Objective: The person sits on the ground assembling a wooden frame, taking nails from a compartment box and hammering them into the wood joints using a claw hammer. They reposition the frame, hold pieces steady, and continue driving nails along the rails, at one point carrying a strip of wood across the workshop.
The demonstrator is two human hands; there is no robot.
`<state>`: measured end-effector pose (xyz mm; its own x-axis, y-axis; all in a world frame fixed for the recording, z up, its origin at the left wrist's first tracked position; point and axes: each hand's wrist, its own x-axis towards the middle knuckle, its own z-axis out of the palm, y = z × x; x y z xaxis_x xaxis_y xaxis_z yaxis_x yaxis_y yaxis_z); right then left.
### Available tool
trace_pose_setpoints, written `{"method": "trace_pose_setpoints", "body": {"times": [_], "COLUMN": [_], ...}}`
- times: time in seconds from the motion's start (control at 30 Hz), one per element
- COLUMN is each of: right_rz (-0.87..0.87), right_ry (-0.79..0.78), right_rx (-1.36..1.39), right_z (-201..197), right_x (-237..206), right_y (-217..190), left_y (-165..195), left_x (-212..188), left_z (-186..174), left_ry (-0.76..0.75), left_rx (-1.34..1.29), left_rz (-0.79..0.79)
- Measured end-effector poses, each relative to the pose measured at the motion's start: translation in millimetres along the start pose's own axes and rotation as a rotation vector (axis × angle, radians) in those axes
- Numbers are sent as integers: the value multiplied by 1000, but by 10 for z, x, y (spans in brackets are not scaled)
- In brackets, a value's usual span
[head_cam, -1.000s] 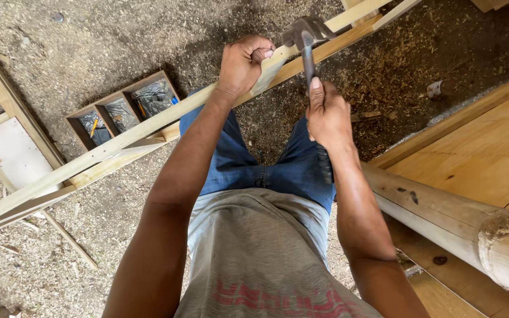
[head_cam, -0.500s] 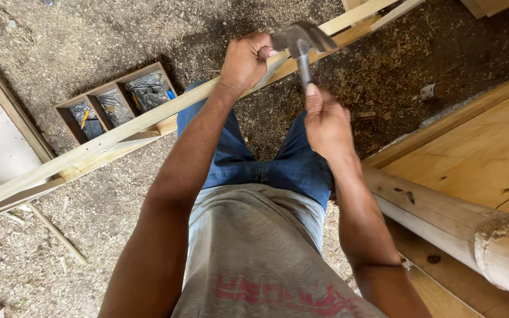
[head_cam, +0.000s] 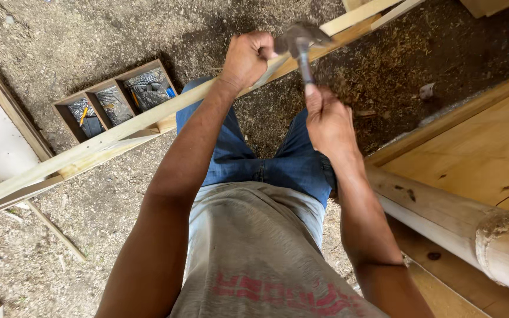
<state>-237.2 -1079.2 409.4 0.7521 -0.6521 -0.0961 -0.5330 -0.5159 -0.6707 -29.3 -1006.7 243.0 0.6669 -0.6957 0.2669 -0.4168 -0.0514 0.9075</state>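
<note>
1. Right hand [head_cam: 328, 121] is clenched on the hammer [head_cam: 299, 44] handle — its head sits over the batten [head_cam: 148, 121].
2. Left hand [head_cam: 250, 58] grips the batten just beside the hammer head.
3. A three-part wooden box [head_cam: 116, 100] lies on the dirt behind the batten — a log [head_cam: 443, 215] lies at right.

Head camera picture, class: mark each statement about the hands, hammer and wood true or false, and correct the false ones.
1. The right hand grips a hammer by its handle. True.
2. The left hand rests on the round log. False: it holds the long wooden batten.
3. The compartmented wooden box lies on the ground beyond the batten. True.
4. The person wears long black trousers. False: blue denim shorts.
</note>
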Motion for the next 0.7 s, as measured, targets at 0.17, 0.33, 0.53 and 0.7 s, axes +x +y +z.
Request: {"method": "trace_pose_setpoints", "body": {"times": [0.17,0.33,0.53,0.7], "right_rz": [-124,-448,-33,-4], "right_ry": [94,331,-30,-50], "right_rx": [89,605,-89,-95], "right_z": [-431,-704,22,74], "right_x": [-229,-367,46,89], "right_y": [-55,-202,-48,206], "left_y": [-26,-22,-8,-36], "left_x": [0,-11,94,86], "left_z": [-25,-89,-3,-11], "left_ry": [3,-47,-356,-356], "left_rx": [89,403,663,614], "left_rz": [114,131,-147,-88]}}
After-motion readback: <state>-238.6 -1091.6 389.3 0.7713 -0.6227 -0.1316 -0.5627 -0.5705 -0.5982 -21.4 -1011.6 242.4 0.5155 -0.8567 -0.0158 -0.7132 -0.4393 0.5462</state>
